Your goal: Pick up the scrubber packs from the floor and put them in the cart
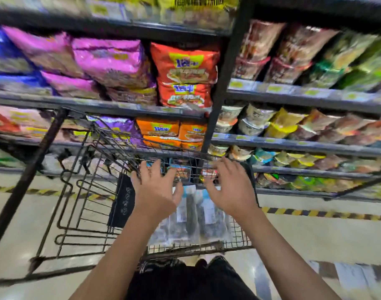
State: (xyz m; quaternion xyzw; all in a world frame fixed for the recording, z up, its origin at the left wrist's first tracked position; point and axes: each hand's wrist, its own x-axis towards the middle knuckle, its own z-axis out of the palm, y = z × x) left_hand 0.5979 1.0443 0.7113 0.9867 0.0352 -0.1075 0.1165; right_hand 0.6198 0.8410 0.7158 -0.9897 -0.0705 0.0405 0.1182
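Several clear scrubber packs (196, 221) with dark pads and white labels lie in the basket of the black wire cart (81, 213). My left hand (157, 191) hovers over the left side of the packs, fingers spread and holding nothing. My right hand (230, 189) hovers over their right side, also spread and empty. Both hands reach toward the cart's far rim. More scrubber packs (354, 278) lie on the floor at the lower right, blurred.
A tall black shelf rack (217, 100) full of noodle bags and cup noodles stands right behind the cart. Yellow-black hazard tape (315, 213) runs along the pale floor at its base. A dark tag (122, 202) hangs on the cart's side.
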